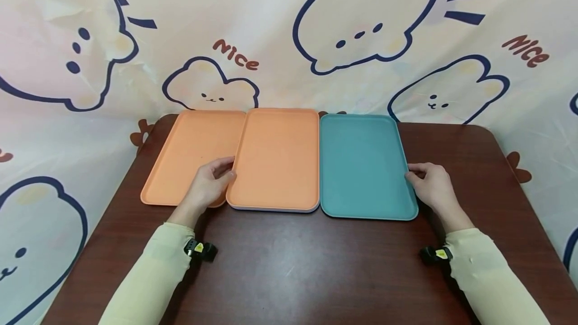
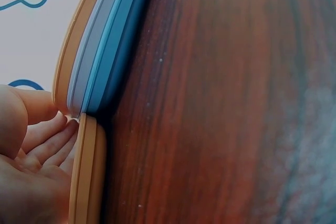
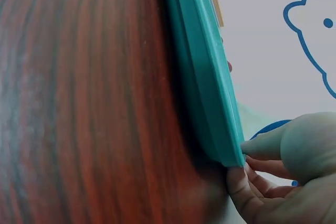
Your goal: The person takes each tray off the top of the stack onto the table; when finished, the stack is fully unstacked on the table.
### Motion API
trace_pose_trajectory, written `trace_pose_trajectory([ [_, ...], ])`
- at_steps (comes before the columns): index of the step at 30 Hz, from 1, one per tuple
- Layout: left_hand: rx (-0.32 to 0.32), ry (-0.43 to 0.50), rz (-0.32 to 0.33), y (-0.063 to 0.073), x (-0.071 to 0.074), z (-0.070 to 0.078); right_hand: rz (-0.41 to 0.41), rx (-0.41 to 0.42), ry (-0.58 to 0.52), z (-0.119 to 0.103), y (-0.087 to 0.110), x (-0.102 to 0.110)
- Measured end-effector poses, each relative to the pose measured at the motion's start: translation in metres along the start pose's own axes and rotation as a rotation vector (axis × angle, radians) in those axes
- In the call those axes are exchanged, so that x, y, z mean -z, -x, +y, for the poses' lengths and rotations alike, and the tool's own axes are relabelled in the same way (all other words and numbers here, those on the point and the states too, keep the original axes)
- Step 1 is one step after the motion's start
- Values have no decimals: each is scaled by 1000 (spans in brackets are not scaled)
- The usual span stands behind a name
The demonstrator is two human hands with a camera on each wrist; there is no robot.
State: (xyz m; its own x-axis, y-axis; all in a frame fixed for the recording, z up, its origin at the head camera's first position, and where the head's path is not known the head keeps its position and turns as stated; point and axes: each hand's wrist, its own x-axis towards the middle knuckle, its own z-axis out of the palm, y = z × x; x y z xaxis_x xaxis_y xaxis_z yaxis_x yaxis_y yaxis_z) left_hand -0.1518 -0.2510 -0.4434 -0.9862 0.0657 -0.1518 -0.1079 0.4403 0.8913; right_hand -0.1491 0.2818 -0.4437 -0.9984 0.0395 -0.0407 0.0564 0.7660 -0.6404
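Side by side at the table's back lie a left orange tray (image 1: 203,139), a middle orange tray (image 1: 275,159) and a teal tray (image 1: 366,164). The left wrist view shows the middle one topping a stack, with a pale grey tray (image 2: 90,51) and a blue tray (image 2: 116,51) beneath. My left hand (image 1: 205,184) holds this stack's left edge, thumb at the orange rim and fingers lower, over the left orange tray. With thumb and fingers my right hand (image 1: 433,187) pinches the teal tray's right edge; some fingertips are hidden behind its rim.
All the trays rest on a dark brown wooden table (image 1: 280,265) with rounded back corners. Behind it hangs a pale cloth (image 1: 280,24) printed with cartoon outlines. A small black device (image 1: 205,251) is strapped to the left wrist, another (image 1: 433,255) to the right.
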Motion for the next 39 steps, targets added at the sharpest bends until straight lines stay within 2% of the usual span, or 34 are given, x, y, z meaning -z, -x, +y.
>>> trace_pose_trajectory([
  [5,-5,1,-3,1,1,1,26,-9,-6,2,1,-1],
  [9,-10,-2,-2,1,1,0,83,-17,-32,2,2,-3],
  [14,0,-10,-2,-1,1,-2,145,6,-73,-3,3,-2],
  [18,1,-8,-3,-1,1,-1,162,48,-101,-11,3,-3],
  [30,5,-10,-4,0,0,-1,80,111,-246,-43,-1,-19],
  [39,8,-17,-7,0,1,-2,-5,139,-306,-68,-6,-41],
])
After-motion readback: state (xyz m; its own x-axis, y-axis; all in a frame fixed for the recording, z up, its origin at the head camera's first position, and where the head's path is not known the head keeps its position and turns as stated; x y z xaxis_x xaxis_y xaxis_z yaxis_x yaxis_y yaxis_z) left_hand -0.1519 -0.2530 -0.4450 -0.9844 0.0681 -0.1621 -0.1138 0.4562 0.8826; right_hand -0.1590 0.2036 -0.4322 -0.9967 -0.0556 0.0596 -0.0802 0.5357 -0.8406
